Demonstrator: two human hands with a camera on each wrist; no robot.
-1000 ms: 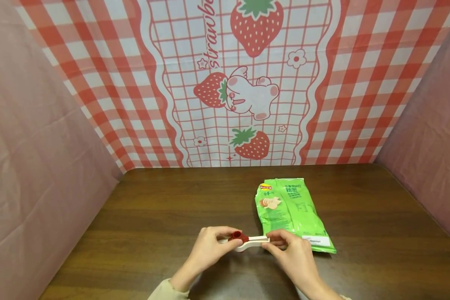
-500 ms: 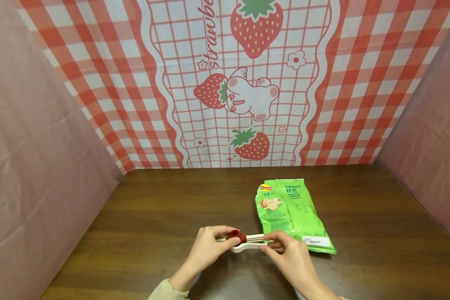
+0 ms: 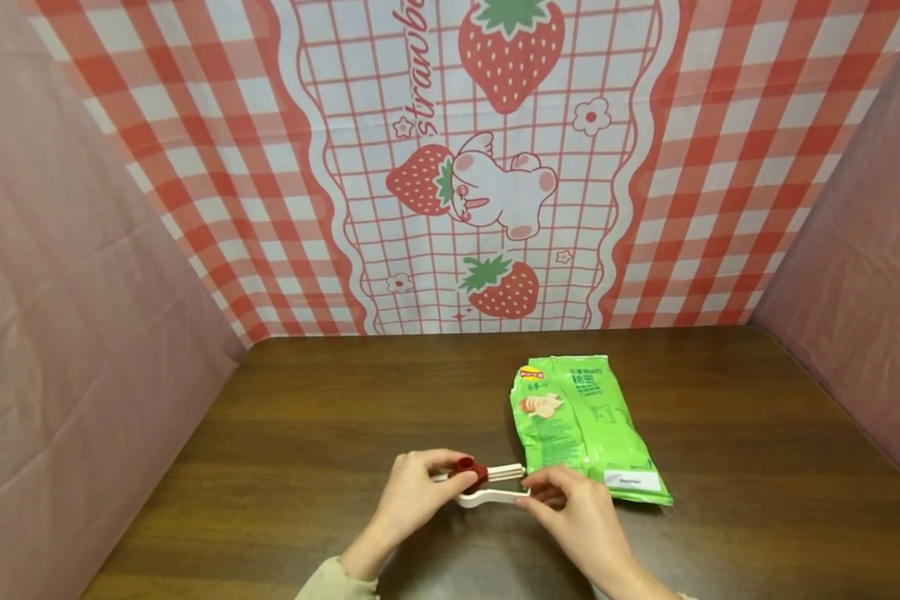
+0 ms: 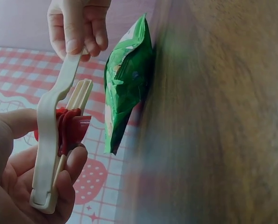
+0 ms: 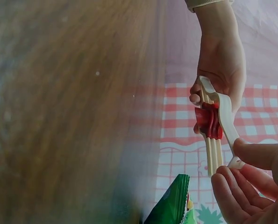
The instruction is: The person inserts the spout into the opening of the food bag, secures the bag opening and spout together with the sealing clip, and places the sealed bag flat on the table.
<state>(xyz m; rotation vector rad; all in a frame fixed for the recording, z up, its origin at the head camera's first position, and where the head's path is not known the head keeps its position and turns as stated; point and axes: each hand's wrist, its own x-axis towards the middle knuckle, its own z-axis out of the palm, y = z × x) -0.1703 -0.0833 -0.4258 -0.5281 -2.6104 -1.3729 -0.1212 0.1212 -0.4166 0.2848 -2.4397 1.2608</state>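
A white bag clip (image 3: 493,497) with a red spout (image 3: 466,465) is held above the table between both hands. My left hand (image 3: 411,493) grips its hinged end and the red spout between thumb and fingers. My right hand (image 3: 581,507) pinches the far tip of the smooth white arm (image 4: 47,121). In the left wrist view, the two arms stand apart in a narrow V. The ridged arm (image 5: 214,156) carries the spout and ends free beside my right fingers. A green snack bag (image 3: 596,417) lies on the table just beyond my right hand.
The brown wooden table (image 3: 307,417) runs back to a strawberry-patterned checked cloth (image 3: 270,208) hanging upright. Pink cloth walls (image 3: 82,292) stand at the left and right sides.
The clip's arms have spread from nearly closed to a visible gap at the right end. Both hands have shifted slightly left with it. The green bag has stayed in place.
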